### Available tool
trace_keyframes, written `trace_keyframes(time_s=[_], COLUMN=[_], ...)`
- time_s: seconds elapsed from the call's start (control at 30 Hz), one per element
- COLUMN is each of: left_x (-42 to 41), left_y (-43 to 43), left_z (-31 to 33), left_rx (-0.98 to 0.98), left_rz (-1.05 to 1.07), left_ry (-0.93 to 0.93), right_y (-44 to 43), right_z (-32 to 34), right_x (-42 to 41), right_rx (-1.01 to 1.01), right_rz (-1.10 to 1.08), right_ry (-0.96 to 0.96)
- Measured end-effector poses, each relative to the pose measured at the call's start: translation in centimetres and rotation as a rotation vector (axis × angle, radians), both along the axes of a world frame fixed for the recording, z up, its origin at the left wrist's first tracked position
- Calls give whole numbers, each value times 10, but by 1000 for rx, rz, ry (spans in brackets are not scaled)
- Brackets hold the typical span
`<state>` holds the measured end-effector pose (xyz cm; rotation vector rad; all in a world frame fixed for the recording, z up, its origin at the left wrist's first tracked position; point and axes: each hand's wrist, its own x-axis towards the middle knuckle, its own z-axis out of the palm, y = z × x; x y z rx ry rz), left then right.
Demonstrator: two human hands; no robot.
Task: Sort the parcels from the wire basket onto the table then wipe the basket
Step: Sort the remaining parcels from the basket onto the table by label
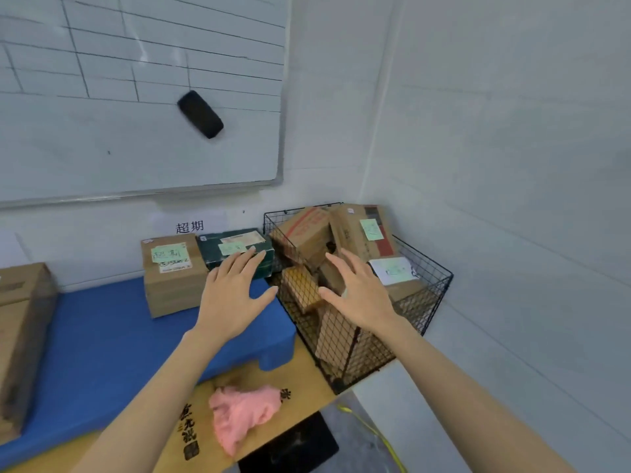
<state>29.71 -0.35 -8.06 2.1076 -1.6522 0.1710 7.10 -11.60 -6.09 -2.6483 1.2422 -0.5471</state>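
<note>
A black wire basket [431, 302] stands in the corner at the right, filled with several cardboard parcels [358, 230]; one carries a green note, another a white label. My right hand [358, 291] hovers open over the basket's near side, fingers spread, holding nothing. My left hand [235, 291] is open too, spread just left of the basket above the blue pad [102, 343]. On that pad by the wall stand a brown parcel [172, 274] with a green note and a dark green parcel [239, 249].
A pink cloth [244, 414] lies on the wooden table [307, 377] near its front edge. More cardboard boxes [20, 336] sit at the far left. A whiteboard [136, 97] with a black eraser [200, 114] hangs above. A yellow cable [375, 438] runs over the floor.
</note>
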Motion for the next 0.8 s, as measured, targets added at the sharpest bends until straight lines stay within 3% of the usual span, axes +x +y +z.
trace_keyframes(time_s=[0.37, 0.8], left_x=[-123, -159], left_y=[-89, -217], left_z=[22, 23], left_rx=[-38, -66], left_rz=[-142, -172], left_ry=[-38, -37], right_y=[-57, -180], right_z=[7, -1], right_x=[-134, -170], right_rx=[36, 38], right_rz=[-178, -158], right_ry=[-51, -74])
